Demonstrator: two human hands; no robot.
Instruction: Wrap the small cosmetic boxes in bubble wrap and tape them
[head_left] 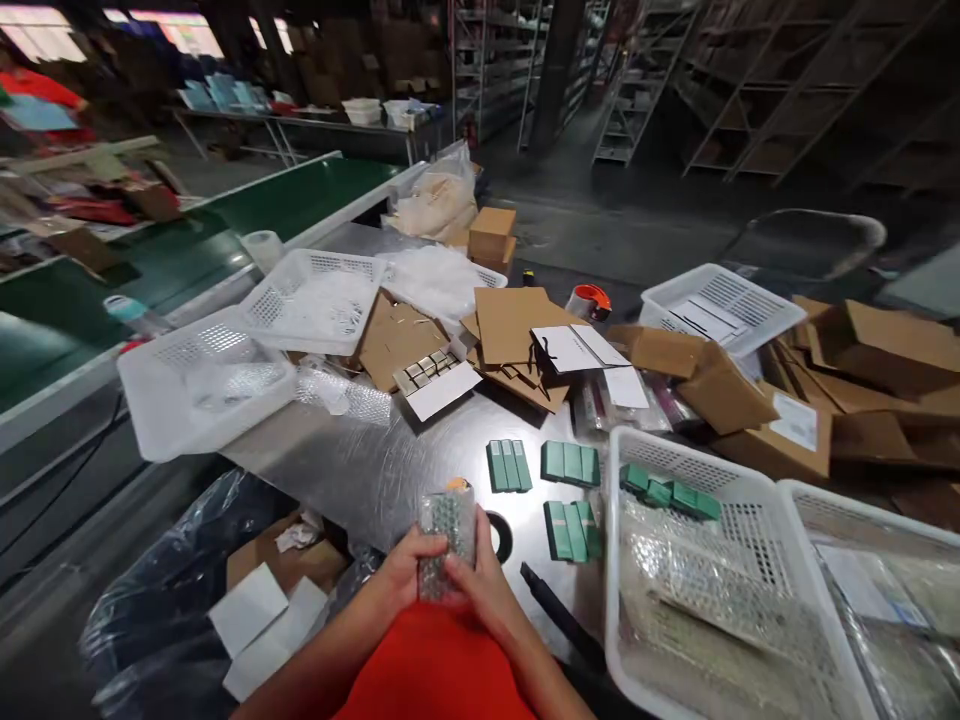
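Observation:
Both of my hands grip a small bubble-wrapped package (pixel 448 525) close to my body, above the front edge of the metal table (pixel 337 460). My left hand (pixel 411 565) closes on its left side, thumb across the front. On the other side, my right hand (pixel 480 570) wraps round the lower right, thumb also on the wrap. The contents look greenish through the bubbles. A roll of tape (pixel 498 538) is partly hidden behind my right hand. Small green boxes lie in groups to the right: one upright group (pixel 508 466), another (pixel 570 463) and a third (pixel 573 530).
A white basket (pixel 616 560) at right holds bubble-wrapped packs and green boxes. White baskets (pixel 142 400) stand at left, near a green conveyor (pixel 300 195). Flattened cardboard (pixel 514 320) and an open white box (pixel 442 385) lie mid-table. A lined bin (pixel 150 590) sits lower left.

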